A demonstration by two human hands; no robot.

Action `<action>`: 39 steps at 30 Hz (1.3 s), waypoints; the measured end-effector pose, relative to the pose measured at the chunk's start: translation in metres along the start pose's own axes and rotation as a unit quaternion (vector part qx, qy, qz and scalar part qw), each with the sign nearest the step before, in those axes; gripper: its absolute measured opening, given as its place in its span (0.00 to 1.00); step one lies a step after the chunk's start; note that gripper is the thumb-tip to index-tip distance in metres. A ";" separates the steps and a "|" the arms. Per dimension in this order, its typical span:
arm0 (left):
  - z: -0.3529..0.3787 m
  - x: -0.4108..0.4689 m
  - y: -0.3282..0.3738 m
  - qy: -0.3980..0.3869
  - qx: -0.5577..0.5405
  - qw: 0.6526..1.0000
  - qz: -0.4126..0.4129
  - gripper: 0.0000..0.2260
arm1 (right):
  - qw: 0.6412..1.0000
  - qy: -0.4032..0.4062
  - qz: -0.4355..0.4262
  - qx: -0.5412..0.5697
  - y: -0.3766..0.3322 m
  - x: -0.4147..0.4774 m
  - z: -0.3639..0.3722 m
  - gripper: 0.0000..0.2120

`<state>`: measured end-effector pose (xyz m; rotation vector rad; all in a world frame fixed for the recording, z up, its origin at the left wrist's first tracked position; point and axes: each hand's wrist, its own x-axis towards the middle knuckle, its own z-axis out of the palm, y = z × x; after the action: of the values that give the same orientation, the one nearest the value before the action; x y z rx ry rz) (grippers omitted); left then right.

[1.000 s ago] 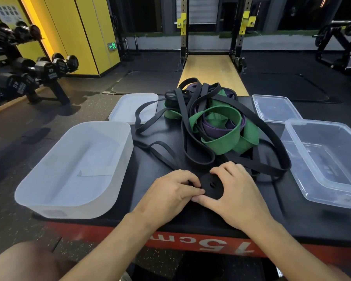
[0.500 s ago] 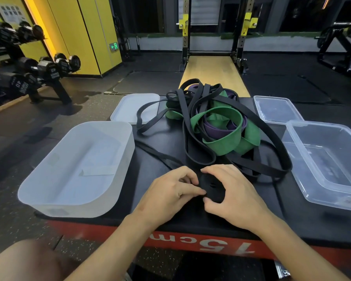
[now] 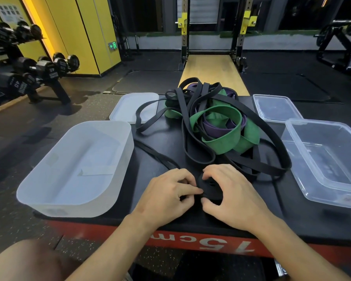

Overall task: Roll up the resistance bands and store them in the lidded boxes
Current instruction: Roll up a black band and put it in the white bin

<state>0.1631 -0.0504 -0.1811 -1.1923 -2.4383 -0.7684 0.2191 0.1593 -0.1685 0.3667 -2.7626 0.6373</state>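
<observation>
A tight black coil of resistance band (image 3: 210,188) lies on the black platform (image 3: 251,211) near its front edge. My left hand (image 3: 168,191) pinches the coil's left side and my right hand (image 3: 230,194) cups it from the right. The coil's loose tail (image 3: 156,155) runs off to the upper left. Behind lies a tangle of black bands (image 3: 199,138), a wide green band (image 3: 221,134) and a purple band (image 3: 215,128). A frosted white box (image 3: 73,165) stands open at the left, a clear box (image 3: 328,159) at the right.
A white lid (image 3: 130,106) lies behind the frosted box and a clear lid (image 3: 276,107) behind the clear box. The platform's red front edge (image 3: 190,240) is just below my wrists. A dumbbell rack (image 3: 28,74) stands on the floor at far left.
The coil has grown slightly as my hands kept turning it. The loose tail at the left has been drawn straighter and shorter.
</observation>
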 end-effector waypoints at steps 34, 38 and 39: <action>-0.007 0.001 0.007 -0.020 -0.043 0.999 -0.021 0.08 | 0.997 -0.055 -0.027 0.041 0.009 0.001 0.003 0.11; -0.007 0.001 0.006 -0.021 -0.030 0.999 -0.003 0.13 | 0.999 -0.045 -0.003 0.018 0.005 -0.001 0.004 0.18; -0.007 0.001 0.006 -0.022 -0.031 0.999 -0.002 0.13 | 0.999 -0.035 0.002 0.008 0.004 -0.001 0.004 0.20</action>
<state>0.1674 -0.0512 -0.1735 -1.2395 -2.4697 -0.8325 0.2183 0.1609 -0.1736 0.3930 -2.8264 0.6590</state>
